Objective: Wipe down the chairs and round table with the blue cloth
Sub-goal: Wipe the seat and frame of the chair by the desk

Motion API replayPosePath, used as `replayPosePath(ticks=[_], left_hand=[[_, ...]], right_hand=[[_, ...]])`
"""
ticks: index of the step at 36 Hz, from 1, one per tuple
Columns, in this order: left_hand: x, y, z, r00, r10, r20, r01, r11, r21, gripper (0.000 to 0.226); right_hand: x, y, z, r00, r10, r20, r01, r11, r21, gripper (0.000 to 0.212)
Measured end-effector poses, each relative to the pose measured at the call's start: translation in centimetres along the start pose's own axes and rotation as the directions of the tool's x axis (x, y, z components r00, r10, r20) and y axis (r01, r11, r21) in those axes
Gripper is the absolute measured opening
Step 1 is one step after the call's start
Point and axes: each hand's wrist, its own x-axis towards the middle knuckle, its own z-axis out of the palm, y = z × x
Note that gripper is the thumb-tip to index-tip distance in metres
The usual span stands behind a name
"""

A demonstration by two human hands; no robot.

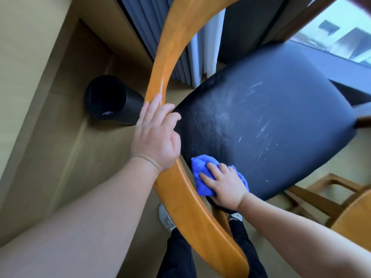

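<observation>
A chair with a black padded seat [271, 125] and a curved orange wooden back rail [166, 63] fills the middle of the view. My left hand [156, 133] grips that rail, fingers wrapped over its top edge. My right hand [222, 183] lies with straight fingers on the bunched blue cloth [200, 169], pressing it onto the seat's near left corner. Pale streaks mark the seat surface. A curved edge of the wooden round table [355, 215] shows at the lower right.
A black cylindrical bin [112, 99] stands on the beige floor left of the chair. Grey and white curtains [192, 57] hang behind. Wooden chair legs [325, 189] show at the right, a window [341, 31] at the top right. My legs and shoes are below.
</observation>
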Motion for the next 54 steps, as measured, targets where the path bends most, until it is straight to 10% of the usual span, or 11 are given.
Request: replayPosePath(ticks=[10, 22, 39, 54], left_hand=[[-0.3, 0.1, 0.2, 0.999, -0.035, -0.037, 0.036, 0.999, 0.006, 0.030], [-12.3, 8.9, 4.0, 0.904, -0.426, -0.034, 0.423, 0.903, -0.073, 0.063], [-10.7, 10.3, 4.8, 0.842, -0.535, -0.068, 0.537, 0.843, 0.013, 0.071], [-10.7, 10.6, 4.9, 0.814, -0.571, -0.110, 0.572, 0.820, -0.021, 0.066]], right_hand=[[-2.0, 0.6, 0.7, 0.993, -0.108, 0.042, 0.108, 0.994, 0.005, 0.053], [-2.3, -0.3, -1.4, 0.980, -0.073, 0.186, 0.094, 0.990, -0.103, 0.068], [-2.4, 0.2, 0.7, 0.996, -0.088, 0.030, 0.091, 0.989, -0.114, 0.059], [3.4, 9.8, -4.1, 0.921, -0.385, 0.063, 0.389, 0.901, -0.189, 0.076]])
